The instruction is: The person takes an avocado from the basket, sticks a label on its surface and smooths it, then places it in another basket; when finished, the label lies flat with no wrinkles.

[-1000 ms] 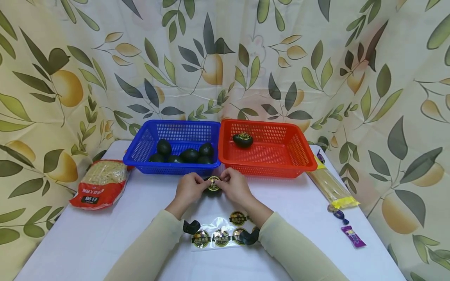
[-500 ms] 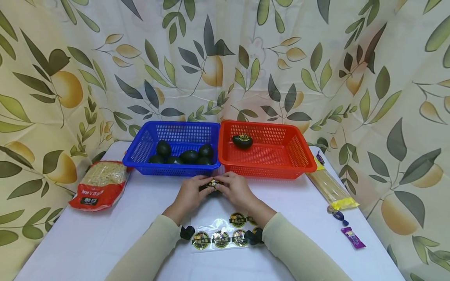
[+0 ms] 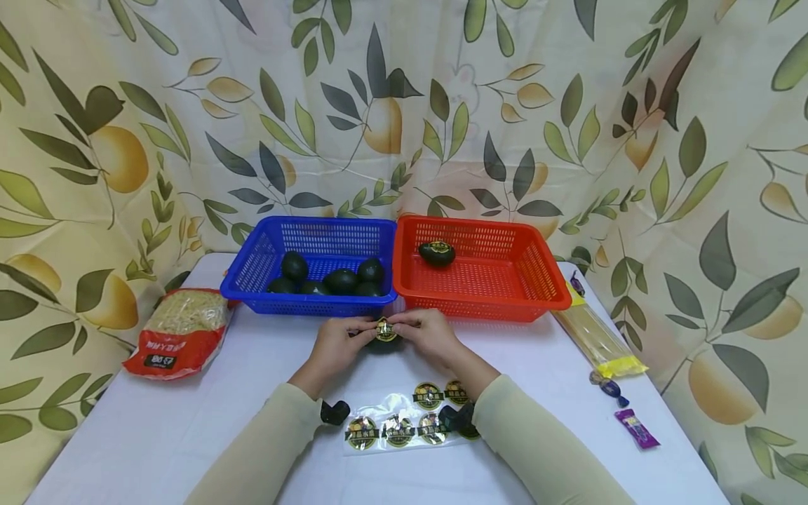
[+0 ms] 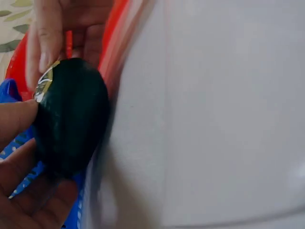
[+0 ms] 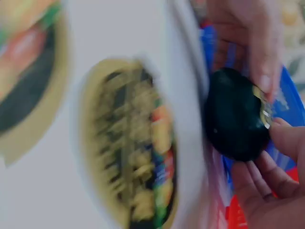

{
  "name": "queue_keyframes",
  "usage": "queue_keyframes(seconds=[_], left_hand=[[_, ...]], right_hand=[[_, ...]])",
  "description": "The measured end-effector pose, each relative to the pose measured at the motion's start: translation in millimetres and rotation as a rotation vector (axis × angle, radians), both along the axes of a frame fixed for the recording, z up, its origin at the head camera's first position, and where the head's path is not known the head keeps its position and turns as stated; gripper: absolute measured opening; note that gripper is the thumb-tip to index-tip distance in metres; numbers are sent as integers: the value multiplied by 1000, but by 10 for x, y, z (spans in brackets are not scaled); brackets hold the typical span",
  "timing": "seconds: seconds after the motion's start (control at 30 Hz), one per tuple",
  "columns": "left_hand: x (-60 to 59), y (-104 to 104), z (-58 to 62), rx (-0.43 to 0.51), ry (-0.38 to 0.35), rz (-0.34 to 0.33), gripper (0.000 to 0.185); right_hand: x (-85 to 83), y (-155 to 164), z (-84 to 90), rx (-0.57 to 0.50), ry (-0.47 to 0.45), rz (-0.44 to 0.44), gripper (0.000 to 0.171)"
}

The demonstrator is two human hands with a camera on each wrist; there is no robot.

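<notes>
Both hands hold a dark green avocado (image 3: 384,346) between them, close over the table in front of the baskets. On its top side is a round black-and-gold sticker (image 3: 385,329). My left hand (image 3: 337,351) grips the avocado's left end, thumb at the sticker's edge and fingers curled around the fruit in the left wrist view. From the other end my right hand (image 3: 435,342) grips it, its thumb (image 5: 284,136) also beside the sticker. Nearer the body lies a clear sheet of similar stickers (image 3: 379,449), partly covered by the right wrist's black camera (image 3: 456,418).
Behind the hands, a blue basket (image 3: 303,304) holds several avocados. Touching it on the right, a red basket (image 3: 480,306) holds one stickered avocado (image 3: 437,253). A pasta bag (image 3: 179,333) lies left; a noodle pack (image 3: 596,333) and wrapped candies (image 3: 636,429) lie right.
The fingers first closed over the sticker and hid most of it, then drew apart to the sides, so it shows again. The avocado has stayed about where it was.
</notes>
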State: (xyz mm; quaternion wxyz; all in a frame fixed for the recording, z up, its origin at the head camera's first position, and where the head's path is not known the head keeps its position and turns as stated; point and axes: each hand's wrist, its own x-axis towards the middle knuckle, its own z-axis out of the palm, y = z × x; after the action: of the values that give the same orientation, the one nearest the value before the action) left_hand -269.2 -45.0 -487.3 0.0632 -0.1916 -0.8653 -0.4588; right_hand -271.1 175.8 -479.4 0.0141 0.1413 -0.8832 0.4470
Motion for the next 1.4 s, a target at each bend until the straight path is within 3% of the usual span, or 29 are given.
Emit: queue_keyframes(seconds=[0.13,0.37,0.6,0.87,1.0,1.17,1.4], left_hand=[[39,6,7,-84,29,-17,33],[9,-38,29,-151,29,-67,35],[11,-28,73,-186,41,-69,35],[63,-12,25,-157,8,-42,37],[68,42,-15,-113,-23,-25,36],[70,143,-46,7,-150,-2,26],[102,462,102,358,-495,-21,40]], right_hand=[[27,-32,-10,147,94,56,31],[53,-52,16,183,87,76,41],[12,-29,83,264,151,168,40],[-17,-91,40,320,46,209,55],[-10,-51,36,317,19,195,54],[145,214,186,272,-42,201,55],[384,795,700,185,-140,239,58]])
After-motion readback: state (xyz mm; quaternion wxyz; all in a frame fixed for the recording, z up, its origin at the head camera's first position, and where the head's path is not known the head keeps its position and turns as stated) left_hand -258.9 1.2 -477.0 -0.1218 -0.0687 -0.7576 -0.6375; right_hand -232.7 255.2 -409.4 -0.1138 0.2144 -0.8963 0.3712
